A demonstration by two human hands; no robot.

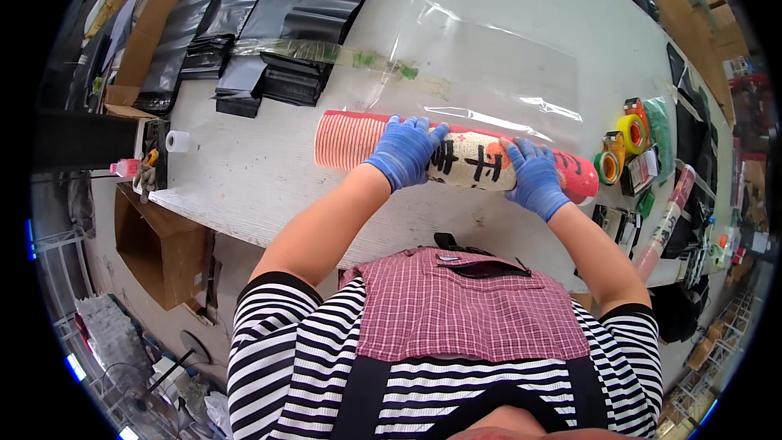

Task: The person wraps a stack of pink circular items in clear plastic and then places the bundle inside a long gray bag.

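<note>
A rolled-up floor mat point(468, 161), red and cream with dark lettering and a striped left end, lies crosswise on the white table point(261, 187). My left hand point(405, 155), in a blue glove, is curved over the roll left of its middle. Also gloved in blue, my right hand point(536, 178) grips it nearer the right end, thumb toward the middle. The roll hides the undersides of both hands' grip. Just beyond it spreads a clear plastic sheet or bag point(497, 65), glossy with reflections, its near edge meeting the roll.
Stacks of black plastic bags point(301, 12) lie at the far left. Tape dispensers point(631, 132) stand beyond the roll's right end, with a plastic-wrapped roll point(668, 220) nearer the right edge. A small white roll point(177, 141) sits at left, above an open cardboard box point(159, 248) below the table edge.
</note>
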